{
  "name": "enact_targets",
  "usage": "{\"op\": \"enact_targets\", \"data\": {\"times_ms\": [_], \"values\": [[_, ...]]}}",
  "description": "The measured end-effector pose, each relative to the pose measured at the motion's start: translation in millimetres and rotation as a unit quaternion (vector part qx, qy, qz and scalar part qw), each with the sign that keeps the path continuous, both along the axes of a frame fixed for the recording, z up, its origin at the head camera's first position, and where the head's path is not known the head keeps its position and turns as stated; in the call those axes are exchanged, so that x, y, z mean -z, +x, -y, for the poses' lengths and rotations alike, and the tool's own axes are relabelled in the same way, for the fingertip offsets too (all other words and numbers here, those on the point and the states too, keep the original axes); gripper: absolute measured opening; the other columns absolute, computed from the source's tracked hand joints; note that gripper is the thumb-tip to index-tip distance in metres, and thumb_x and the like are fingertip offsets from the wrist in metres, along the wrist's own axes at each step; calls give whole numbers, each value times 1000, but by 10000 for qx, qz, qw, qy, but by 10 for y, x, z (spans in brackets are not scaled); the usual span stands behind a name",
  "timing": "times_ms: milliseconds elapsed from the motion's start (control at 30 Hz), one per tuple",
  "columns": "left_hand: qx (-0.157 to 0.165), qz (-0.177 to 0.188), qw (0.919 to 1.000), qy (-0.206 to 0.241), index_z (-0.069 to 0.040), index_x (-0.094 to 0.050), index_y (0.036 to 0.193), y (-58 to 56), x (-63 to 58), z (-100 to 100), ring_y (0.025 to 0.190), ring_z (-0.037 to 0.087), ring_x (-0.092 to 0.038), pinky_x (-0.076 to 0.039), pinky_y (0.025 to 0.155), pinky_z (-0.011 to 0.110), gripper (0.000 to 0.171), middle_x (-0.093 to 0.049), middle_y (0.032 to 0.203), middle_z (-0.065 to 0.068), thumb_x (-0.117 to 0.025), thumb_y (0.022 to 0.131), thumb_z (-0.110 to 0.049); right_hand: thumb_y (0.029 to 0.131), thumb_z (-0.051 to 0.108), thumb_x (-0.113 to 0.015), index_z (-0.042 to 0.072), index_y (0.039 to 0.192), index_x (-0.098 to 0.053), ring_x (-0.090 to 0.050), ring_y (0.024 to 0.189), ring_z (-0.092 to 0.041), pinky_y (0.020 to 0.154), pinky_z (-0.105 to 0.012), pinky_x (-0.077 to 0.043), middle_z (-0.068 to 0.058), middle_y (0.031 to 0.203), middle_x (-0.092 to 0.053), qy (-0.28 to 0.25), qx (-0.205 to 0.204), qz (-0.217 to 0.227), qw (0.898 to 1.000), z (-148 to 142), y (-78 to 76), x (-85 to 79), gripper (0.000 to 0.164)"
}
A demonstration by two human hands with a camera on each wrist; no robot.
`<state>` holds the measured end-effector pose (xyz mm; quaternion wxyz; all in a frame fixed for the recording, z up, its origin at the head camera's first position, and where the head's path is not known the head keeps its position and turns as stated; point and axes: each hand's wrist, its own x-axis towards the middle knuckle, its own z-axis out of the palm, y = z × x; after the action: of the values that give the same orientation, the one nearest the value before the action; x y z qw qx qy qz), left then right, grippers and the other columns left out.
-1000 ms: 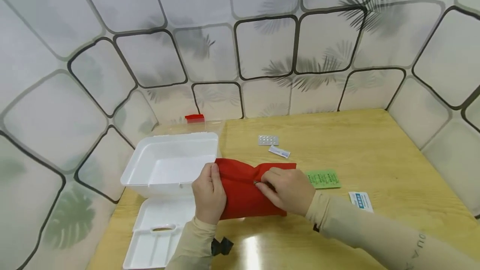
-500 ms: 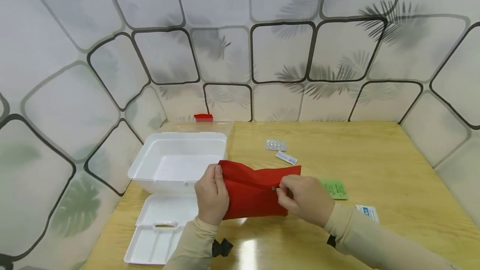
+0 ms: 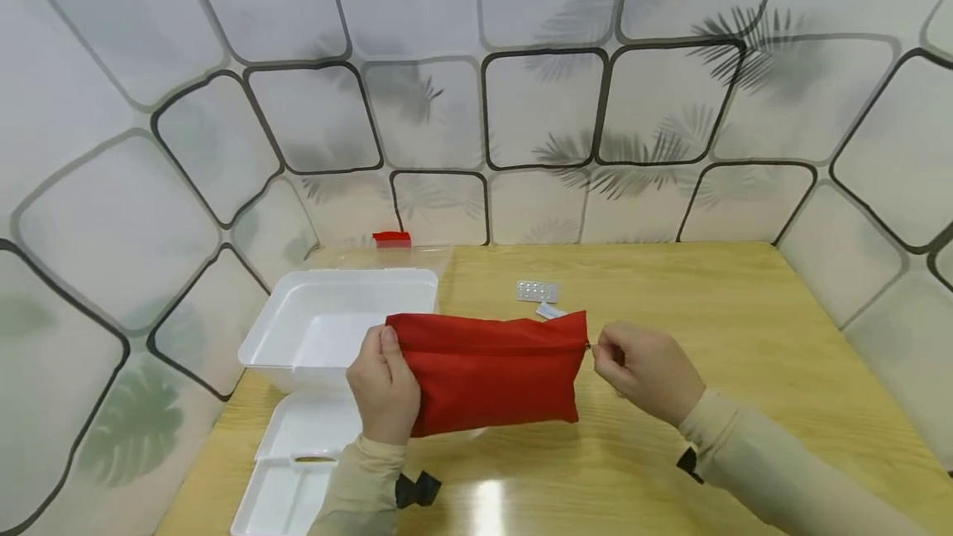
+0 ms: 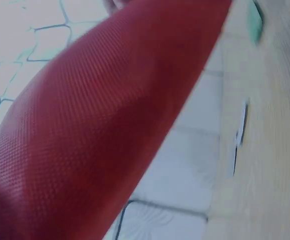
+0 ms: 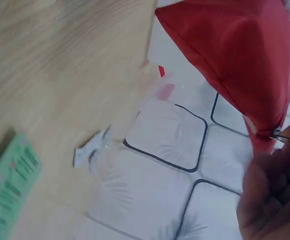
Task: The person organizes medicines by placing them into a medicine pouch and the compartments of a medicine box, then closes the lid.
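Observation:
A red zippered pouch (image 3: 495, 379) is held up over the table, its zip line running along the upper side. My left hand (image 3: 385, 387) grips the pouch's left end, thumb on the near face. At the right end, my right hand (image 3: 646, 370) pinches the zipper pull (image 5: 283, 137), which sits at the pouch's top right corner. In the left wrist view the red fabric (image 4: 95, 110) fills most of the picture and hides the left fingers. The zip looks drawn across to the right end.
A white open box (image 3: 338, 313) stands at left, with a white compartment tray (image 3: 290, 470) in front. Behind it is a clear lid with a red piece (image 3: 391, 239). A blister pack (image 3: 537, 291) and small white packet (image 3: 549, 311) lie behind the pouch. A green packet (image 5: 12, 185) shows in the right wrist view.
My right hand has pulled the zipper pull rightward from the pouch's middle to its right end. My left hand keeps its grip, and the pouch now looks flatter and straighter.

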<state>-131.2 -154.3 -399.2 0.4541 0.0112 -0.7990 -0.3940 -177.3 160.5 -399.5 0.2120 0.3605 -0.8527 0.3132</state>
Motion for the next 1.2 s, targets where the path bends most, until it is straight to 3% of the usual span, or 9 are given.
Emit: {"op": "enact_targets", "data": {"times_ms": [100, 233, 300, 467, 600, 767, 933, 1100, 1200], "values": [[195, 176, 9989, 390, -1, -53, 74, 16, 11, -23, 53, 17, -45, -35, 47, 26, 26, -45, 57, 4, -45, 99, -5, 96, 5, -50, 11, 76, -50, -64, 84, -15, 67, -27, -55, -7, 101, -64, -963, -846, 2052, 9703, -7, -24, 24, 20], [658, 448, 9914, 1040, 0, -49, 72, 6, 16, -111, 57, 14, -44, -36, 50, 25, 30, -44, 59, 4, -43, 101, -6, 105, 19, -36, 2, 93, -42, -61, 106, -30, 86, -49, -51, -17, 119, -59, -2721, -1571, 4860, 8155, -35, -17, 50, 22], [834, 563, 9852, 1390, 2, -46, 70, -10, 19, -164, 58, 14, -42, -35, 51, 26, 32, -41, 59, 4, -41, 101, -4, 105, 25, -35, 3, 106, -42, -59, 105, -28, 87, -50, -50, -13, 117, -60, -3042, -1701, 5535, 7564, -59, -7, 73, 23], [1014, 869, 9691, 2075, 5, -40, 67, -33, 35, -206, 58, 14, -38, -34, 54, 26, 36, -33, 59, 3, -39, 102, -4, 106, 27, -34, 4, 141, -35, -53, 114, -25, 91, -48, -45, -10, 129, -54, -2864, -2113, 6351, 6856, -46, 16, 186, 42], [1538, 1498, 9366, 2768, 4, -45, 72, -36, 18, -185, 62, 18, -46, -40, 59, 27, 39, -41, 62, 6, -41, 103, -19, 104, 32, -38, 9, 150, -20, -52, 119, -36, 92, -54, -46, -17, 139, -45, -2772, -1898, 6643, 6677, -4, 65, 254, 54], [2277, 2750, 8919, 2777, -8, -54, 110, 1, -87, -72, 83, 26, -58, -47, 70, 35, 32, -60, 92, 12, -55, 97, -37, 101, 40, -43, 12, 147, -24, -53, 115, -34, 89, -49, -49, -18, 137, -43, -3021, -1191, 6365, 6996, 88, 102, 227, 57], [3045, 3793, 8365, 2525, -20, -33, 134, 12, -164, 28, 102, 28, -56, -51, 79, 39, 68, -53, 119, 11, -76, 82, -29, 101, 39, -46, 15, 146, -27, -51, 116, -31, 89, -45, -49, -16, 137, -42, -3468, -1043, 6055, 7087, 217, 158, 112, 54], [3603, 3891, 7819, 3278, -13, -35, 131, -20, -250, 177, 104, 29, -60, -53, 83, 41, 58, -53, 122, 14, -71, 87, -17, 99, 38, -49, 16, 146, -29, -49, 118, -28, 91, -43, -48, -14, 135, -43, -3892, -1323, 5900, 6949, 453, 150, -17, 55], [3845, 3573, 7730, 3563, -12, -35, 132, -38, -314, 333, 103, 26, -62, -53, 83, 42, 47, -54, 123, 11, -62, 93, -13, 100, 43, -45, 14, 145, -30, -50, 115, -26, 90, -40, -49, -12, 132, -45, -4070, -1662, 5787, 6869, 600, 85, -69, 57]]}}
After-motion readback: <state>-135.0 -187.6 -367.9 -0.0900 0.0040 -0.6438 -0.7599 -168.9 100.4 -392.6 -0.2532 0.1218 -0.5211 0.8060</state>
